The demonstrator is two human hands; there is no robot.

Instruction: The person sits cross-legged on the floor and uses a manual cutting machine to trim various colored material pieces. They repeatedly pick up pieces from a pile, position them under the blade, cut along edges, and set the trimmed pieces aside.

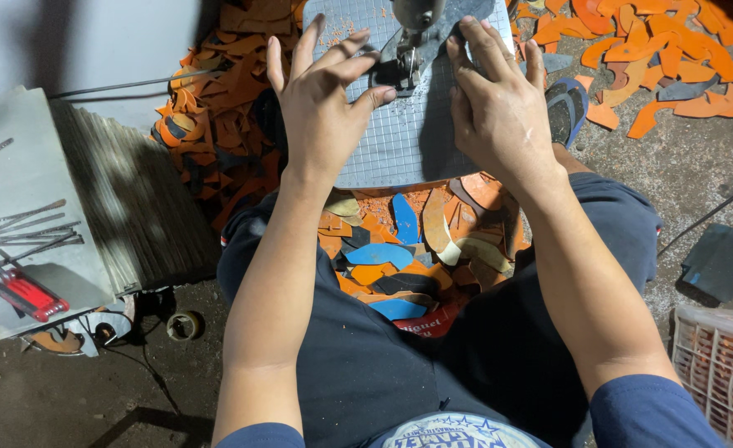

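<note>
Grey gridded plate [400, 141] of a small cutting machine sits in front of the seated person, with the machine's blade post [415, 37] rising at its far edge. A dark grey flat piece [453, 29] lies on the plate at the blade, partly hidden by the hands.

Left hand [321, 108]: palm down on the plate's left side, fingers [346, 54] spread and extended toward the blade, thumb tip touching the metal foot beside it. It grips nothing; the fingers lie open and flat.

Right hand [499, 104]: palm down on the plate's right side, fingers extended and pressing on the dark grey piece just right of the blade. Not curled around it; open, holding it down by pressure.

Surroundings: orange offcuts [673, 50] scattered on the concrete floor to the far right and heaped at far left. Between the person's knees, below the plate, a pile of mixed orange, blue, tan and black scraps [400, 257]. The person wears dark trousers and blue sleeves; one foot in a dark sandal [567, 108] shows right of the plate.

At left, a grey bench [26, 182] carries loose thin metal blades [31, 224] and a red-handled tool [22, 294]. A white mesh crate [719, 365] stands at lower right; a dark flat slab [719, 261] lies on the floor near it.
</note>
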